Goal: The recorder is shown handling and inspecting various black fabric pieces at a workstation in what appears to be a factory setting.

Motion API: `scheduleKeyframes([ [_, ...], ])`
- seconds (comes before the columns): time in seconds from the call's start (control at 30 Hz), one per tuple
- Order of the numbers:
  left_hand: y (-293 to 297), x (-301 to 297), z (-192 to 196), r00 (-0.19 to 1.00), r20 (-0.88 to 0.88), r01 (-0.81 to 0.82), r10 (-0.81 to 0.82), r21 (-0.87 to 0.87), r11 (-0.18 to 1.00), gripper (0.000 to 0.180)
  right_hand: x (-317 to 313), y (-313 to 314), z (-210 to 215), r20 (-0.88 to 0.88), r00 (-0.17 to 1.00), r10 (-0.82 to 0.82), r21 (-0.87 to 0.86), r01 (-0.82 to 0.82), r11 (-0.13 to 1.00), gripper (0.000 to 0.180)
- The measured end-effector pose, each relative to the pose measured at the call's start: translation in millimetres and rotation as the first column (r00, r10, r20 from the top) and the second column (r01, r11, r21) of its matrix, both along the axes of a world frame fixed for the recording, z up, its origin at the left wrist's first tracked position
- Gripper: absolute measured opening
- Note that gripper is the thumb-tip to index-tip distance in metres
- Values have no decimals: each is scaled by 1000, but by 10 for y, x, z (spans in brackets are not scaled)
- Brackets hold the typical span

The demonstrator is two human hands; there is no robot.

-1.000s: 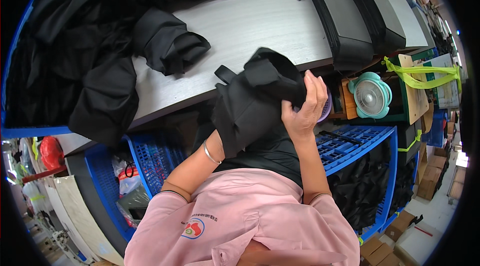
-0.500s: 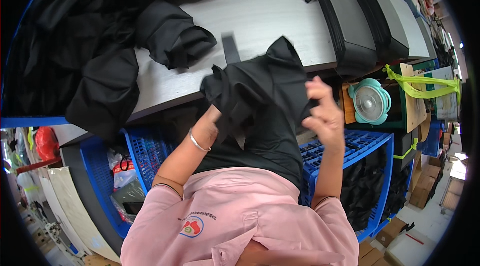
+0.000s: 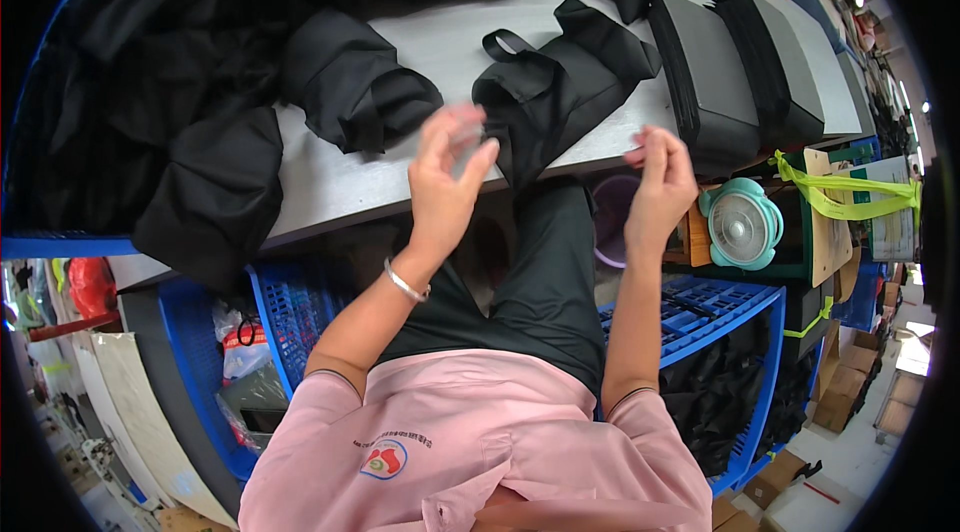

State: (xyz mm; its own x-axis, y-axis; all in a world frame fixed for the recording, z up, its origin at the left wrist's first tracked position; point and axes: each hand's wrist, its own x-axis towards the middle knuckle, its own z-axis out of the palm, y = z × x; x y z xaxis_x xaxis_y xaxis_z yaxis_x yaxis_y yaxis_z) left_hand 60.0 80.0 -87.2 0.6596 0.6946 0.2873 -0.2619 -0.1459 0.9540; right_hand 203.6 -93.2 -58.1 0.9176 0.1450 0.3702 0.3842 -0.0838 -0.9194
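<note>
A black fabric bag [image 3: 565,82] with a strap loop lies on the grey table [image 3: 330,182], its lower end hanging over the near edge. My left hand [image 3: 448,172] hovers just left of it, fingers spread and blurred, holding nothing. My right hand [image 3: 657,187] is raised to the right of the bag's lower end, in front of the table edge. Its fingers are loosely curled and it is empty. Neither hand touches the bag.
Folded black bags [image 3: 360,97] [image 3: 215,192] and a big black fabric pile [image 3: 150,42] cover the table's left. Two stacks of dark flat pieces [image 3: 705,82] stand at the right. Below are a teal fan [image 3: 740,227], a purple cup [image 3: 610,222] and blue crates [image 3: 700,307].
Both hands held the black bag up in front of me. It now lies on the table, and both hands have let go and pulled back toward me.
</note>
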Motion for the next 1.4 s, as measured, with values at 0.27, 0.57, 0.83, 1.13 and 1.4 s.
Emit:
scheduleKeyframes([
  [0.27,337,635,78,914,-71,326,-400,-460,826,54,-204,370,-98,-310,860,405,248,-338,908,36],
  [0.57,283,587,142,534,204,747,-820,-569,344,29,172,25,-325,-507,603,616,491,-385,781,19],
  [0.83,156,567,156,671,-35,639,-741,-480,601,15,145,139,-221,-395,730,557,231,-508,830,16],
  [1.13,173,535,-48,996,-17,-88,86,-168,982,23,93,168,-194,-466,810,355,263,-256,930,26],
  [1.4,85,425,175,996,26,91,-88,-166,982,59,-148,258,-20,-282,812,511,-41,-542,839,74],
])
